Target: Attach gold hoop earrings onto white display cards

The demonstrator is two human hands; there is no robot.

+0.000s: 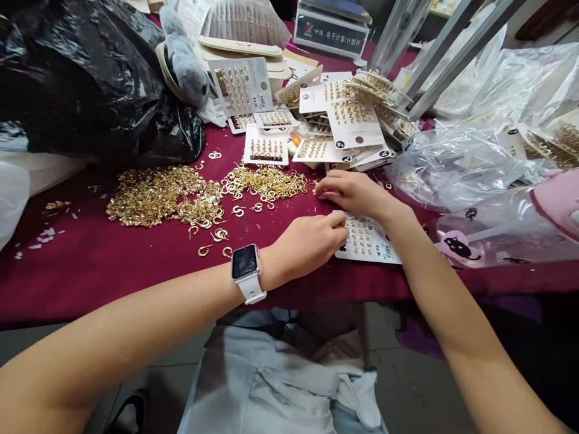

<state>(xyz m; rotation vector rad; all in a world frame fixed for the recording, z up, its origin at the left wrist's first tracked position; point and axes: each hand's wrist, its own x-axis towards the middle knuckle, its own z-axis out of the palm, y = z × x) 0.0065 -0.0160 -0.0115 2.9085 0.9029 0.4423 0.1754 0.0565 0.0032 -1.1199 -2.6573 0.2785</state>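
A white earring card point(368, 241) with rows of gold earrings lies near the front edge of the dark red table point(90, 265). My left hand point(307, 244), with a white watch on its wrist, has its fingers curled and pinches the card's left edge. My right hand point(350, 191) lies palm down just behind the card. Its fingertips press together on small gold earrings point(316, 188) at the edge of the loose pile of gold hoop earrings point(265, 182). What those fingers hold is too small to name.
A second, larger heap of gold earrings point(163, 196) lies at the left. Several filled cards point(330, 120) are stacked behind. A black plastic bag point(90, 78) sits at the back left, clear plastic bags point(474, 157) at the right, and a pink object point(558, 202) at the far right.
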